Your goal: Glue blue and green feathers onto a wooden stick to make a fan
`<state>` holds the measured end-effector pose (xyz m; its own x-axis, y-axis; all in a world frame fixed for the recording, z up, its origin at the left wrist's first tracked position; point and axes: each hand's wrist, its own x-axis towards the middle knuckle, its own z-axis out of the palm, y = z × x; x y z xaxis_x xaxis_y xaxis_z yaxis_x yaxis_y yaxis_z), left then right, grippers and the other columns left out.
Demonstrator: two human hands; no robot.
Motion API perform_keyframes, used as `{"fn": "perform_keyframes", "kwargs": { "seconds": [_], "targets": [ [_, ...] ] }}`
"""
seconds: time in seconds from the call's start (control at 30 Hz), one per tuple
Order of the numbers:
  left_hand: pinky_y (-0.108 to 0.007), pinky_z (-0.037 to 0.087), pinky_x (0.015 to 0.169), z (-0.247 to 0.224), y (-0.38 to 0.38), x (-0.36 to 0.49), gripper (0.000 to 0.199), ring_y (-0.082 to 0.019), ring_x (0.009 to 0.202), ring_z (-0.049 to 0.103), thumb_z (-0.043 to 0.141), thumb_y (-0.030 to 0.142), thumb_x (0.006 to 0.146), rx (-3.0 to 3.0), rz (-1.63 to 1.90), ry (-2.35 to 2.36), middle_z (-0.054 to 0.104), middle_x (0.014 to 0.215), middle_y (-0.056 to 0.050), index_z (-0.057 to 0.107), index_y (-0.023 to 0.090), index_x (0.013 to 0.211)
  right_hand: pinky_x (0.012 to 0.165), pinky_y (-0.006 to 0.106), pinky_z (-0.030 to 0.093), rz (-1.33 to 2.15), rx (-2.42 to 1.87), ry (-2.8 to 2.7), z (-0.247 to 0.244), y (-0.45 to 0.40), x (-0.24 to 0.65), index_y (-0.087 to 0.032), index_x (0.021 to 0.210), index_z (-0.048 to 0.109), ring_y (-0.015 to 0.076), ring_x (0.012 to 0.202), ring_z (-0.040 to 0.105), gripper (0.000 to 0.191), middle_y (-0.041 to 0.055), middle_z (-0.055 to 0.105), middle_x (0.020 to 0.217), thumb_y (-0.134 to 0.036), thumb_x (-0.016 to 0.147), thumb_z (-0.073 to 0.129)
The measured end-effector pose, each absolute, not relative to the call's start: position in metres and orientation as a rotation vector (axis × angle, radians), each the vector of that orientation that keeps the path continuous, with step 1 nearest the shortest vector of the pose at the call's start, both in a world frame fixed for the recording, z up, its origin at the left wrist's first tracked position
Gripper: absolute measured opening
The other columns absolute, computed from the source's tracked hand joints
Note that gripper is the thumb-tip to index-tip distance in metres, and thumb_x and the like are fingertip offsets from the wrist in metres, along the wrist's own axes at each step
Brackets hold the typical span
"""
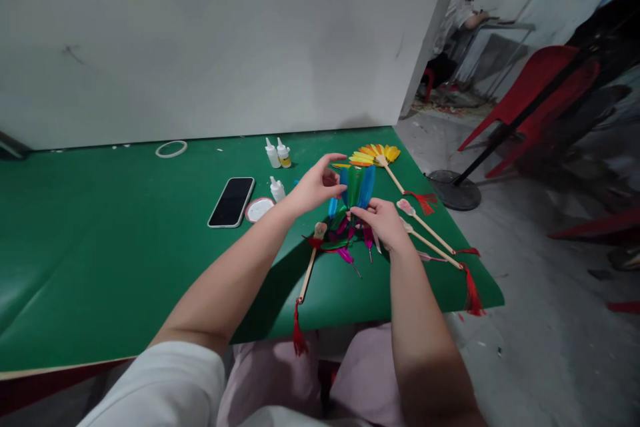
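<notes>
A small spread of blue and green feathers [357, 185] stands upright, its lower ends pinched in my right hand [384, 221]. My left hand [316, 185] is at the left edge of this spread, thumb by the blue feather, index finger stretched out above and apart from the thumb. Beneath both hands lie loose magenta feathers [345, 255] and green feathers [337, 220]. Left of that pile is a wooden fan handle [309, 273] with a red tassel. Two more wooden handles [433, 247] with red tassels lie to the right of my right hand.
A yellow-orange feather fan [383, 159] lies at the back right. Small white bottles [277, 189], a phone [231, 203] and a round white lid [259, 209] are on the left. A white board [225, 40] closes off the back; beyond are a red chair [540, 93] and a seated person [457, 20].
</notes>
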<state>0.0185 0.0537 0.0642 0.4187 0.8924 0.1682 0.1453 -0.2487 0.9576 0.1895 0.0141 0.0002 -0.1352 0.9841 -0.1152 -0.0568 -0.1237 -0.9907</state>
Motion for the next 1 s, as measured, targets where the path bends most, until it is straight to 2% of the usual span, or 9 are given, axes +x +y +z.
{"fn": "perform_keyframes", "kwargs": {
  "seconds": [0.17, 0.43, 0.8, 1.0],
  "targets": [
    [-0.024, 0.053, 0.057, 0.060, 0.054, 0.023, 0.051, -0.006, 0.054, 0.051, 0.060, 0.006, 0.071, 1.567, 1.022, 0.974, 0.043, 0.066, 0.006, 0.043, 0.017, 0.118, 0.050, 0.024, 0.044, 1.303, -1.206, -1.262, 0.000, 0.015, 0.188, -0.016, 0.078, 0.064, 0.0125, 0.054, 0.056, 0.026, -0.0001, 0.064, 0.065, -0.037, 0.064, 0.070],
    [-0.020, 0.050, 0.053, 0.066, 0.055, 0.024, 0.044, -0.006, 0.054, 0.054, 0.060, 0.005, 0.071, 1.653, 1.028, 0.989, 0.046, 0.066, 0.005, 0.049, 0.014, 0.113, 0.052, 0.027, 0.048, 1.304, -1.163, -1.135, 0.000, 0.017, 0.188, -0.017, 0.077, 0.065, 0.0132, 0.053, 0.057, 0.024, -0.0001, 0.064, 0.065, -0.034, 0.062, 0.071],
    [-0.019, 0.049, 0.051, 0.062, 0.057, 0.033, 0.041, -0.006, 0.054, 0.053, 0.060, 0.007, 0.071, 1.632, 1.044, 0.973, 0.046, 0.067, 0.005, 0.049, 0.017, 0.109, 0.053, 0.027, 0.050, 1.312, -1.156, -1.167, 0.004, 0.016, 0.183, -0.016, 0.081, 0.064, 0.0133, 0.056, 0.058, 0.032, 0.0002, 0.066, 0.068, -0.037, 0.059, 0.073],
    [-0.019, 0.051, 0.052, 0.062, 0.055, 0.034, 0.040, -0.005, 0.055, 0.052, 0.060, 0.007, 0.071, 1.663, 1.034, 0.993, 0.045, 0.069, 0.005, 0.049, 0.018, 0.108, 0.050, 0.024, 0.048, 1.381, -1.143, -1.143, 0.009, 0.013, 0.181, -0.015, 0.073, 0.063, 0.0111, 0.052, 0.056, 0.026, -0.0005, 0.065, 0.065, -0.033, 0.057, 0.074]
  ]
}}
